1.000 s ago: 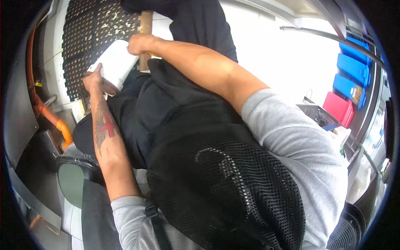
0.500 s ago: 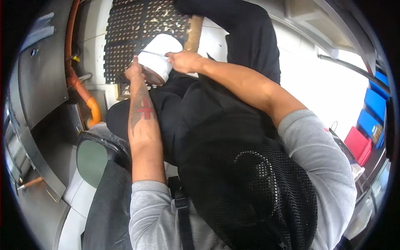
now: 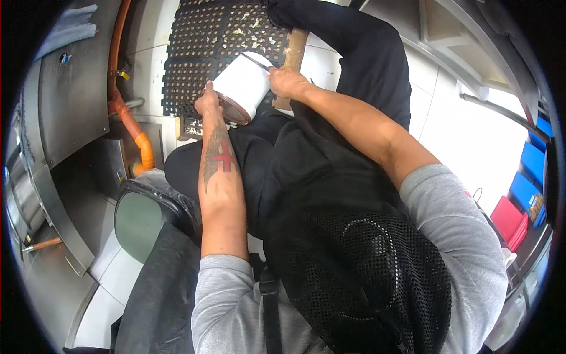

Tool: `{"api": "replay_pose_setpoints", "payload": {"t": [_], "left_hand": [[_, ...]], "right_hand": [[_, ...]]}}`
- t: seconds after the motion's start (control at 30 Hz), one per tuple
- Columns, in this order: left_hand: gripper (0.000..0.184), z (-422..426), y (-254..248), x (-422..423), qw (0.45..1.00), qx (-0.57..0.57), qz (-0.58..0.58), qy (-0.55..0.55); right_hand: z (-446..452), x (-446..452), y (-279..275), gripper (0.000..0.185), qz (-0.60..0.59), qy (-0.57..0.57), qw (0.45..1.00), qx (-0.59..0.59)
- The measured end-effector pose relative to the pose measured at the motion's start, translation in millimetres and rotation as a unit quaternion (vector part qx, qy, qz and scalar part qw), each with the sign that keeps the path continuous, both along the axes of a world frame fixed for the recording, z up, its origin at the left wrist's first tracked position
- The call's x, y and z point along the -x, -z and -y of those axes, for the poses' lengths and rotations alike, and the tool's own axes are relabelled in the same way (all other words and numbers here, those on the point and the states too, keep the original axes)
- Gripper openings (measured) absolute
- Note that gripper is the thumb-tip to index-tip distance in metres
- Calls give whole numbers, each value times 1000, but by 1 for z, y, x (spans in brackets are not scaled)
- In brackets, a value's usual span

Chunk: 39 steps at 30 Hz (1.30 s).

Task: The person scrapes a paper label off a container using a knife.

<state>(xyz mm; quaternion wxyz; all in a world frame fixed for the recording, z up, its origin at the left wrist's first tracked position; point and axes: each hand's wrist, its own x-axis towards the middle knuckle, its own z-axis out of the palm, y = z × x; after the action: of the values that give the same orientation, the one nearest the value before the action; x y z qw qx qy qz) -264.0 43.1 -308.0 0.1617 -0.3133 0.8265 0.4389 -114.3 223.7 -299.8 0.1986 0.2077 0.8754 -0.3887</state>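
Observation:
A white bucket-like tub (image 3: 240, 82) lies tilted between my knees, its reddish-brown round end toward my lap. My left hand (image 3: 209, 100) is closed on the tub's left edge near that end; part of the fingers is hidden. In my right hand (image 3: 287, 81) is a knife (image 3: 254, 61), its blade pointing up and left over the far part of the tub. The handle is mostly hidden in my fist.
Under the tub lies a black perforated rubber mat (image 3: 194, 71) strewn with pale scraps. A wooden strip (image 3: 296, 50) edges it. An orange pipe (image 3: 128, 121) runs down at the left beside steel panels (image 3: 73, 76). Blue (image 3: 533, 162) and red folded items (image 3: 508, 221) lie at the right.
The knife's blade has swung away from my left hand to the far side of the tub. My left hand keeps its place on the tub. The whole view has shifted slightly.

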Motion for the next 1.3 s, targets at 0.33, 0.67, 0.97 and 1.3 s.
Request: {"api": "replay_pose_setpoints", "payload": {"t": [0.33, 0.67, 0.97, 1.3], "left_hand": [[20, 14, 7, -3, 990, -115, 63, 60], [27, 13, -5, -6, 982, -166, 78, 44], [29, 18, 0, -2, 979, -181, 80, 42], [34, 12, 8, 5, 986, -163, 32, 1]], "right_hand": [[6, 2, 2, 41, -34, -53, 997, 33], [-7, 10, 16, 29, 48, 123, 941, 311], [-5, 16, -20, 46, 84, -39, 967, 237], [-17, 16, -26, 43, 50, 24, 983, 174]]}}
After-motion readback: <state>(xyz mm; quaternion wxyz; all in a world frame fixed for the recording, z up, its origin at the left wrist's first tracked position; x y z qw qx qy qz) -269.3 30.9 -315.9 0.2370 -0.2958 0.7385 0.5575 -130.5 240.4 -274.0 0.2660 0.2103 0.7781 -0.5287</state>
